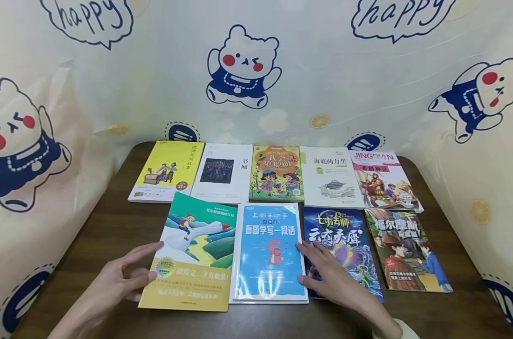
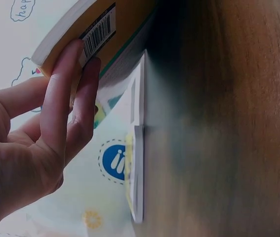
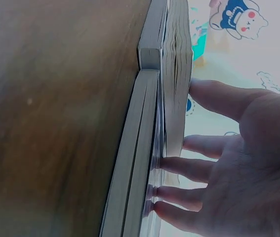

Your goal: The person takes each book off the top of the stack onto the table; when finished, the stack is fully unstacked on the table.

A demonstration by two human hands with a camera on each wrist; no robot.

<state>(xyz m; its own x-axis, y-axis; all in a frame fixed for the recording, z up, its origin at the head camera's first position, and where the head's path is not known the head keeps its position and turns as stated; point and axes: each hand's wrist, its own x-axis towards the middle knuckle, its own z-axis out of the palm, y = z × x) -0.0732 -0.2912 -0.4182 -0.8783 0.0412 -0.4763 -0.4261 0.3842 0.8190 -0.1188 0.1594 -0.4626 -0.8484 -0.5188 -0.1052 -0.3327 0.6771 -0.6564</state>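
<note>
My left hand (image 1: 123,273) holds a green and yellow book (image 1: 197,278) by its left edge. In the left wrist view the fingers (image 2: 65,64) lie against its barcoded back cover, and the book is lifted off the table and tilted. Beside it a light-blue book (image 1: 269,263) lies on top of another white-edged book. My right hand (image 1: 337,273) touches the blue book's right edge with fairly straight fingers. That hand also lies over a dark-blue book (image 1: 368,263). In the right wrist view fingertips (image 3: 162,206) touch the glossy cover beneath them.
A back row holds a yellow book (image 1: 167,165), a white book (image 1: 228,188), an orange and green book (image 1: 277,160), a sea-themed white book (image 1: 332,179) and a pink-white book (image 1: 385,183). A detective book (image 1: 413,254) lies front right. Patterned cloth (image 1: 324,70) surrounds the wooden table (image 1: 455,245).
</note>
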